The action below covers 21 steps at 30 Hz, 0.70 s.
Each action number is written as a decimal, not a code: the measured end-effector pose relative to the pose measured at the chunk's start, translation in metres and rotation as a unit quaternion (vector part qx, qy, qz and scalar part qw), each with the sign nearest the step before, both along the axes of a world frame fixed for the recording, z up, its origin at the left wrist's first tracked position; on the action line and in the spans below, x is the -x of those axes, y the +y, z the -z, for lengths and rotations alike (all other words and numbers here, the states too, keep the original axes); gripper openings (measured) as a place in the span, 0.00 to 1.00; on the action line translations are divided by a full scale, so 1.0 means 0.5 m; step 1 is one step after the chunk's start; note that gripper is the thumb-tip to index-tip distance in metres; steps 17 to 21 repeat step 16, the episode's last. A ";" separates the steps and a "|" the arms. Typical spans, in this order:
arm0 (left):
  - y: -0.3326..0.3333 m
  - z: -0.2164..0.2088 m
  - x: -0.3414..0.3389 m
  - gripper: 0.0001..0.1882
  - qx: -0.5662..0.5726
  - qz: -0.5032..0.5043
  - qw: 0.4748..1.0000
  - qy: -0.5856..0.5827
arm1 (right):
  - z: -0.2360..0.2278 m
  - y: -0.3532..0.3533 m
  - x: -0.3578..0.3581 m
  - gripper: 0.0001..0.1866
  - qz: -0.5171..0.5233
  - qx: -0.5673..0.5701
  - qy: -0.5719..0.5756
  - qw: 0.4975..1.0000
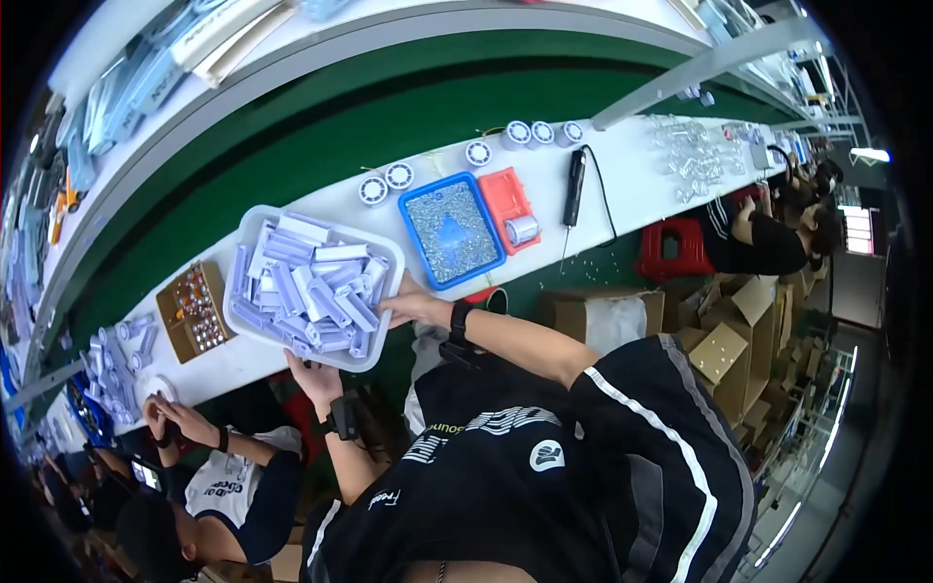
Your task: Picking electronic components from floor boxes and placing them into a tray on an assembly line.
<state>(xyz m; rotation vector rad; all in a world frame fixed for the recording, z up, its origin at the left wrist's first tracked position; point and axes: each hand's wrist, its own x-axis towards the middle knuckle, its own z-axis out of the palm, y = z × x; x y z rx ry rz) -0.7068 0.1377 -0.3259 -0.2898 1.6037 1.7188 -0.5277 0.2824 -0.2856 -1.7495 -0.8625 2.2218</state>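
A white plastic tub (389, 255) piled with pale lavender rectangular plastic casings (309, 282) is between my hands at the near side of the bench. My right hand (416, 300) grips the tub's right side, its fingers partly hidden by the wall. At the near edge, my left hand (316, 377) supports the tub from below, with its fingertips partly covered. Right of the tub lies a blue tray (494, 255) of small shiny screws. Beside that sits a red bin (502, 191) with a white cylindrical part (522, 229) at its near end.
A cardboard box (179, 323) of small metallic parts adjoins the tub. Small round fans (399, 176) line the back. A black electric screwdriver (575, 180) with a cord lies farther right, before clear plastic parts (695, 155). A co-worker's hands (180, 420) work at left; cartons (607, 321) stand right.
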 end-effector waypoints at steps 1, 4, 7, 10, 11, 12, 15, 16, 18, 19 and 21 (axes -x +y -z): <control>0.012 -0.005 0.000 0.34 -0.046 0.008 0.996 -0.075 | -0.008 0.006 -0.012 0.35 -0.004 -0.040 0.010 0.999; 0.049 -0.070 -0.040 0.33 -0.065 0.051 0.988 -0.131 | -0.058 0.053 -0.056 0.35 -0.011 -0.064 0.029 0.997; 0.065 -0.194 -0.128 0.31 -0.006 0.097 0.991 -0.093 | -0.153 0.092 -0.141 0.32 -0.030 -0.072 0.049 0.996; 0.080 -0.283 -0.203 0.28 -0.053 0.201 0.978 -0.020 | -0.260 0.121 -0.262 0.27 -0.036 -0.078 0.080 0.993; 0.092 -0.289 -0.217 0.28 -0.057 0.207 0.976 -0.018 | -0.299 0.128 -0.321 0.26 -0.014 -0.089 0.084 0.992; 0.105 -0.291 -0.234 0.28 -0.116 0.261 0.957 -0.058 | -0.336 0.134 -0.386 0.26 0.002 -0.110 0.070 0.991; 0.140 -0.285 -0.279 0.26 -0.230 0.353 0.896 -0.140 | -0.472 0.140 -0.562 0.27 0.049 -0.142 0.009 0.989; 0.155 -0.276 -0.293 0.27 -0.208 0.417 0.876 -0.126 | -0.471 0.143 -0.574 0.27 0.053 -0.144 0.007 0.988; 0.155 -0.276 -0.293 0.27 -0.208 0.417 0.876 -0.126 | -0.471 0.143 -0.574 0.27 0.053 -0.144 0.007 0.988; 0.155 -0.276 -0.293 0.27 -0.208 0.417 0.876 -0.126 | -0.471 0.143 -0.574 0.27 0.053 -0.144 0.007 0.988; 0.155 -0.276 -0.293 0.27 -0.208 0.417 0.876 -0.126 | -0.471 0.143 -0.574 0.27 0.053 -0.144 0.007 0.988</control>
